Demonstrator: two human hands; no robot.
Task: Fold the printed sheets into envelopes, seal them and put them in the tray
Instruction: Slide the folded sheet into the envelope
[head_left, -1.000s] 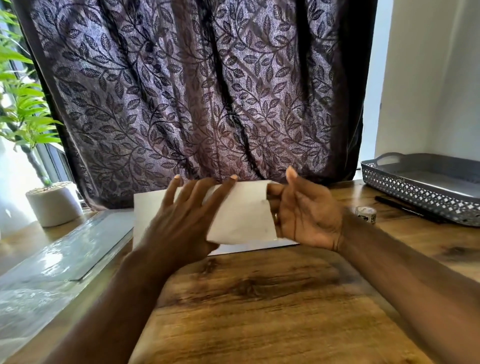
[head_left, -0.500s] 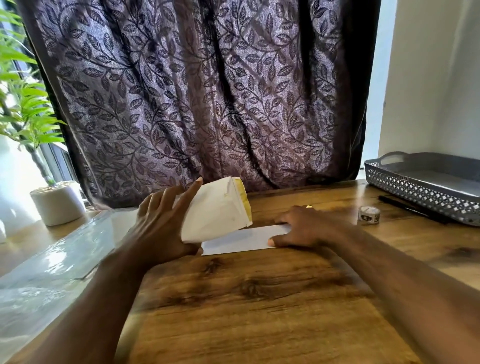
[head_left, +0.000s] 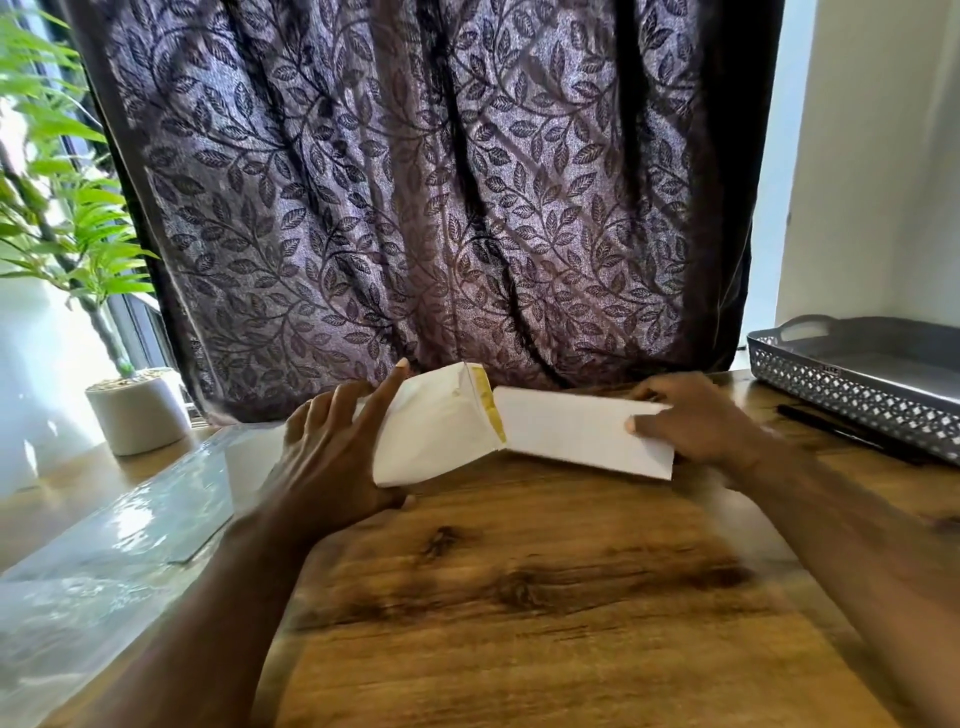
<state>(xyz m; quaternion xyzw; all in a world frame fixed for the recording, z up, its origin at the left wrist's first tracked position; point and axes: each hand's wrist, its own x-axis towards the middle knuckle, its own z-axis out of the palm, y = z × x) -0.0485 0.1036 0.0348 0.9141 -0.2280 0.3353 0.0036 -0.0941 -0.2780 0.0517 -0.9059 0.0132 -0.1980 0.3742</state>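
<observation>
Right hand (head_left: 696, 421) now pinches folded sheet (head_left: 571, 431), lifted off desk (head_left: 519, 597) to mouth of envelope (head_left: 436, 426) gripped by left hand (head_left: 332, 447); insertion next

daylight from left window (head_left: 31, 291) | glare on glass (head_left: 130, 525) | hands motion-blurred | wide-angle bowing

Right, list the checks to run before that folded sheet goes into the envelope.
1. Left hand holds the envelope: ok.
2. Envelope mouth open, facing the folded sheet: ok.
3. Right hand pinches the folded sheet at its right end: ok.
4. Sheet's near edge meets the mouth: ok. Already inside: cannot tell.
5. Sheet narrow enough to slide in: cannot tell.
6. Tray on the table, off to the right: ok.
</observation>
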